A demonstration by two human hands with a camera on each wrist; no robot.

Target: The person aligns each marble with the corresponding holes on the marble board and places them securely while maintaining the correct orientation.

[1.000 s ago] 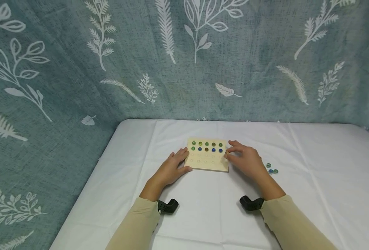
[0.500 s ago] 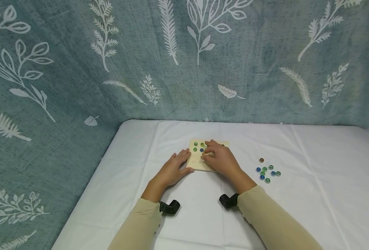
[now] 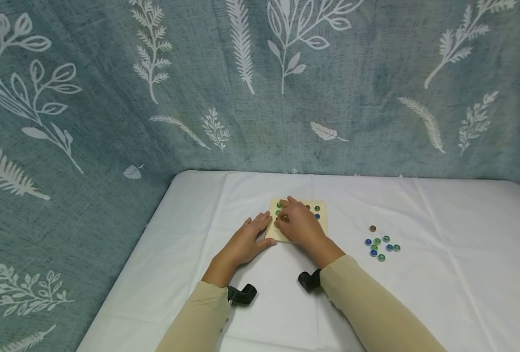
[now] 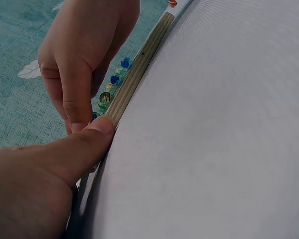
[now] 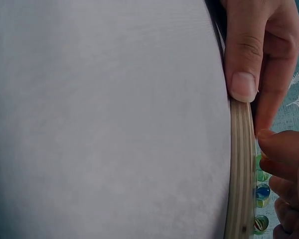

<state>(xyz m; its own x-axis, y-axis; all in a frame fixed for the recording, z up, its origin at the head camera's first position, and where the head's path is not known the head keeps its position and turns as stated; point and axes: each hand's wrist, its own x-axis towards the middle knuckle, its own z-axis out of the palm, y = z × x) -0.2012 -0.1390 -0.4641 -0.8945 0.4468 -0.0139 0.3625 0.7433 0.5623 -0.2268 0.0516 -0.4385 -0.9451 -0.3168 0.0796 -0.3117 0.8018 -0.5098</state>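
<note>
A pale wooden board (image 3: 323,229) with rows of shallow hollows lies on the white cloth, and green, blue and brown glass marbles sit in its far rows. My left hand (image 3: 242,242) rests against its left side, fingers straight, thumb on the near edge. Over the left part of the board, my right hand (image 3: 303,226) pinches an amber marble (image 3: 277,219) between thumb and fingers, low above the third row. That hand hides most of the hollows and several marbles. In the right wrist view the layered board edge (image 5: 240,174) stands below the left thumb (image 5: 244,84).
Several loose green and blue marbles (image 3: 377,248) lie in a cluster on the cloth right of the board, with one brown marble (image 3: 372,228) just behind them. A teal leaf-patterned curtain (image 3: 251,132) hangs behind the table (image 3: 440,293).
My right hand has moved left from the board's right edge across to its left side, carrying the amber marble, which uncovers the loose marbles. The left hand stays against the board.
</note>
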